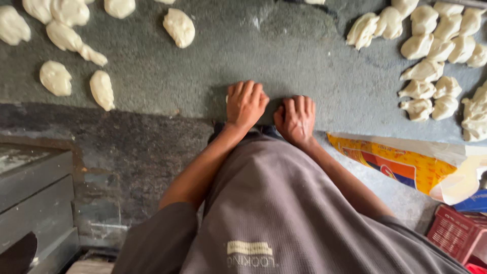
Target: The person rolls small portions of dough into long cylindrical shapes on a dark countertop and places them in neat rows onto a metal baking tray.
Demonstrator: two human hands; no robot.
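Both hands, left hand (246, 104) and right hand (297, 119), press palm-down at the stone counter's (203, 76) near edge. Whether either covers dough cannot be told. Dough pieces (436, 56) rest toward the far corners.

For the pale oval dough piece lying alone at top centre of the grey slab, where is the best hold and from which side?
Probably across the middle of the pale oval dough piece, fingers closing over its narrow width from above. It lies flat and tilted on the grey stone slab, apart from other pieces, so both long flanks are free. Both hands rest palm-down, away from it.
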